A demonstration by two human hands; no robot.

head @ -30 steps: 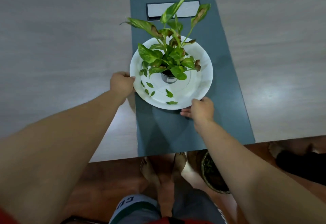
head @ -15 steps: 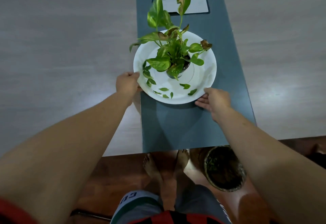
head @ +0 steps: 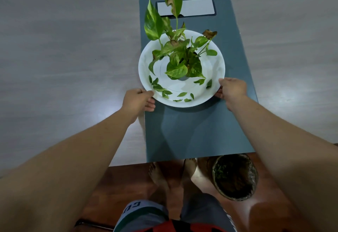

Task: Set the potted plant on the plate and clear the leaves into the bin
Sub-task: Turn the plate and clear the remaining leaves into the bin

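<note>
A white round plate [head: 215, 70] rests on the dark grey strip [head: 192, 133] of the table. The potted plant [head: 180, 56] stands in the plate's middle, its leaves hiding most of the pot. Several small loose green leaves [head: 165, 90] lie along the plate's near inner rim. My left hand [head: 138, 102] grips the plate's near-left edge. My right hand [head: 231, 89] grips its right edge. A round dark bin [head: 235, 177] stands on the wooden floor below the table's front edge, to the right of my feet.
A pale rectangular panel [head: 195, 7] is set into the grey strip behind the plant. Light wood-grain tabletop [head: 64, 48] lies on both sides of the strip. My bare feet [head: 172, 177] are on the red-brown floor next to the bin.
Both hands have turned the plate, so the plant and the loose leaves rotated. My right hand slid from the near edge to the right edge. My left hand moved toward the near-left edge.
</note>
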